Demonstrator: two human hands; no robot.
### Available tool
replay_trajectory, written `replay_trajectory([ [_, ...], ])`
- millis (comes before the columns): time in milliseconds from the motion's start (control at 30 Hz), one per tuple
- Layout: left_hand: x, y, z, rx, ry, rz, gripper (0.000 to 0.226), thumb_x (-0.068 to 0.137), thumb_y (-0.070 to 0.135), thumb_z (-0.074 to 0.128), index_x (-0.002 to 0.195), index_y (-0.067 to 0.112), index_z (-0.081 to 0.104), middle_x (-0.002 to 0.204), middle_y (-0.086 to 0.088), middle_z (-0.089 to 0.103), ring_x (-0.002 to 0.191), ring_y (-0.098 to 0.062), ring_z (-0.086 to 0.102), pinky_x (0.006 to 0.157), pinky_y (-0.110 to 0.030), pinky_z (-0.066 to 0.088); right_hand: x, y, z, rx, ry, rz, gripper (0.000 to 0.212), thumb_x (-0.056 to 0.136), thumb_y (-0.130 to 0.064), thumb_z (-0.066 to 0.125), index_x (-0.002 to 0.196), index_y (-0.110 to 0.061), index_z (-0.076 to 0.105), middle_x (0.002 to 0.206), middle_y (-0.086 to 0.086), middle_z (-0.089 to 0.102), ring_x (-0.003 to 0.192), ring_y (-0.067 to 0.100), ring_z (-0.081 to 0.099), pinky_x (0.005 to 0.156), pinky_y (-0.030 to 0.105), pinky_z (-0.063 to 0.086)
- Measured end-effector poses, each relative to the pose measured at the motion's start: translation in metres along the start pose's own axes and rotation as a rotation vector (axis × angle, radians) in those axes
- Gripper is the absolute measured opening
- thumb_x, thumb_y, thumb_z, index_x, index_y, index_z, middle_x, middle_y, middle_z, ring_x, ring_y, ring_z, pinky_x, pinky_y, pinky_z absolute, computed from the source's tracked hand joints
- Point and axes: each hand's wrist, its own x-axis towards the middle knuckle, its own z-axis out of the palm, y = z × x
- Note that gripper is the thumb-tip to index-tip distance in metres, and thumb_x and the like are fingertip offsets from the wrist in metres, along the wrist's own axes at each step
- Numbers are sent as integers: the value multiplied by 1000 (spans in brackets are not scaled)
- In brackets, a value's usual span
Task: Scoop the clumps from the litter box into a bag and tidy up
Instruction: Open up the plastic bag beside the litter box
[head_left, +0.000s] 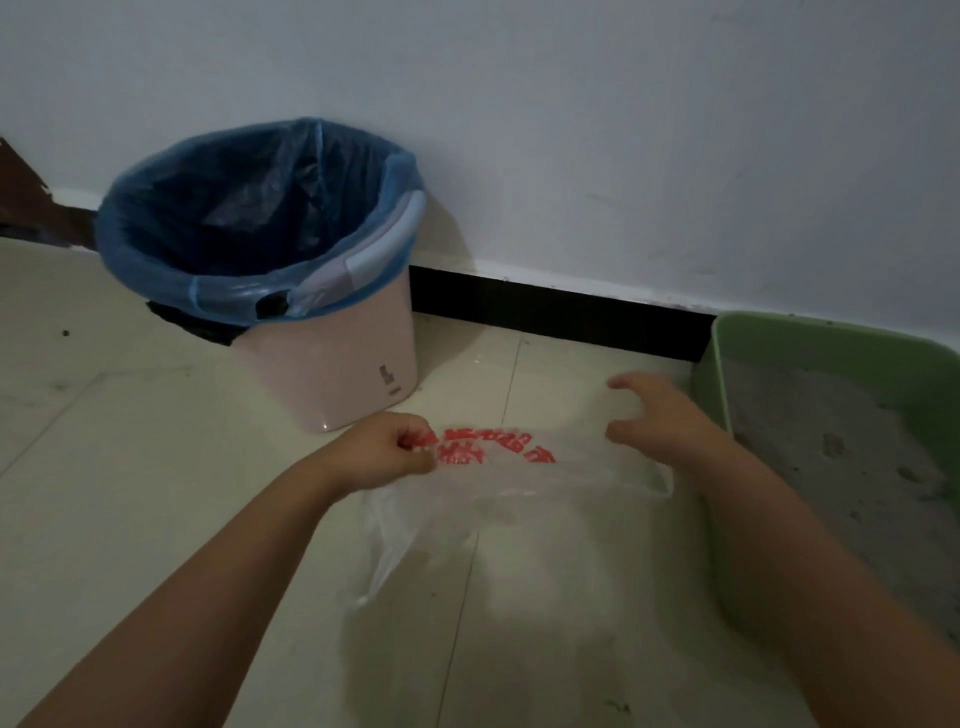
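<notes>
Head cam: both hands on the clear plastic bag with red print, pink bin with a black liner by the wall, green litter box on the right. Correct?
One error: in the head view the pink bin's liner is blue, not black. The rest holds: both hands, left and right, on the clear plastic bag with red print, green litter box on the right.

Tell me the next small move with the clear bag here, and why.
Probably spread the bag's mouth open. The left hand pinches the clear plastic bag by its red-printed edge, while the right hand hovers at the opposite edge with fingers spread, not clearly gripping. The bag hangs limp above the tile floor, right beside the green litter box, so it needs opening before anything goes in.
</notes>
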Motion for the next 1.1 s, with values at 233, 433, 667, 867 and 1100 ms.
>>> replay_trajectory([
  [233,-8,27,-10,-86,52,124,31,78,10,73,57,18,52,51,13,48,45,6,43,50,-7,35,-12,-18,36,-401,-112,-125,50,86,-34,60,131,-14,49,131,11,52,122,28,47,101,34,39],
  [433,-6,-3,3,360,612,-207,60,77,26,73,131,17,46,131,-12,44,122,-31,36,98,-35,33,-12,-3,43,16,4,-82,32,93,-11,45,62,-12,51,65,7,50,71,23,47,56,31,28],
  [667,-1,-7,48,-848,470,-697,74,82,46,65,137,5,38,134,-12,43,119,-30,45,99,-42,40,-26,-5,51,940,-68,209,35,99,-10,35,67,-7,49,49,6,65,64,26,57,63,32,46],
  [867,13,20,81,-932,218,-571,38,85,40,65,106,8,62,102,-5,61,95,-20,55,79,-32,45,-49,0,60,849,-344,109,31,95,-8,43,74,-11,65,66,-5,68,65,13,58,53,21,42],
  [1100,18,24,67,-1440,180,-381,31,100,10,37,73,8,53,92,-13,64,78,-21,61,81,-38,49,-59,17,62,661,-265,514,22,91,-8,50,71,-5,59,68,9,59,61,19,53,52,23,39],
])
